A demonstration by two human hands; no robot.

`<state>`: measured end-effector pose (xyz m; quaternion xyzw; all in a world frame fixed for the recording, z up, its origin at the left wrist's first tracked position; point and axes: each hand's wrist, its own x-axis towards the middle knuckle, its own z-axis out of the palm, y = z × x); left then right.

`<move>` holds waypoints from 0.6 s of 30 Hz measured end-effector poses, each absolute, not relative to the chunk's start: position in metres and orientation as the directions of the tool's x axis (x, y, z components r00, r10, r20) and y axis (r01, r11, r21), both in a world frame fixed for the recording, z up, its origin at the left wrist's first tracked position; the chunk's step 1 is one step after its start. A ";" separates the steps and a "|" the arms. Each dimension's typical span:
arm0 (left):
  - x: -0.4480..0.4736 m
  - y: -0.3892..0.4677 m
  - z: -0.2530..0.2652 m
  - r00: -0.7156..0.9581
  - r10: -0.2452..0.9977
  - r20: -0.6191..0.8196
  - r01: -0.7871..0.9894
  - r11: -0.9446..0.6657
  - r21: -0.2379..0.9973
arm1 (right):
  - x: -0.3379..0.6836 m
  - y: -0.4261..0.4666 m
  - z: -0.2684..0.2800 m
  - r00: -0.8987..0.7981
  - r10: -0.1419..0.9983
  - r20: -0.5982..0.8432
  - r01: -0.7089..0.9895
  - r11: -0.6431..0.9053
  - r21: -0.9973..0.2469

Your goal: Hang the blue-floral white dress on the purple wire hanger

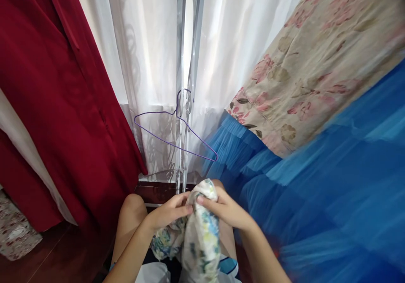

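Observation:
A white floral cloth with blue, green and yellow print lies bunched over my lap, and what kind of garment it is I cannot make out. My left hand pinches its upper edge from the left. On the other side my right hand grips the same cloth, thumb on top and fingers partly hidden behind the fabric. Both hands are close together between my knees. Beyond them a thin purple clothes hanger hangs bare by its hook from a white metal stand.
Red curtains or garments hang at the left. White curtains cover the back. At the right hang a beige floral fabric and a wide blue tulle skirt. Dark reddish floor tiles show at lower left.

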<state>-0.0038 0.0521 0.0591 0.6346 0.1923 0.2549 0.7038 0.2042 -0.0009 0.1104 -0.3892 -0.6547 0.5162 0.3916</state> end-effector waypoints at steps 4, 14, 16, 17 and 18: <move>-0.007 0.038 0.057 0.722 0.689 0.066 -0.035 -0.059 0.998 | 0.253 0.007 0.154 -0.167 0.947 0.274 0.352 0.317 -0.881; 0.014 0.052 0.105 0.296 0.846 0.444 0.065 -0.481 0.874 | 0.254 0.165 0.211 -0.038 0.932 0.361 0.173 0.362 -0.916; -0.003 0.061 0.100 0.157 0.878 0.453 0.035 -0.464 0.885 | 0.240 0.173 0.206 -0.109 0.950 0.294 0.115 0.305 -0.945; -0.015 0.066 0.097 0.090 0.899 0.429 0.012 -0.432 0.902 | 0.235 0.173 0.203 -0.130 0.953 0.273 0.083 0.285 -0.955; -0.028 0.071 0.093 0.046 0.921 0.388 -0.019 -0.387 0.922 | 0.233 0.172 0.200 -0.140 0.957 0.255 0.047 0.264 -0.963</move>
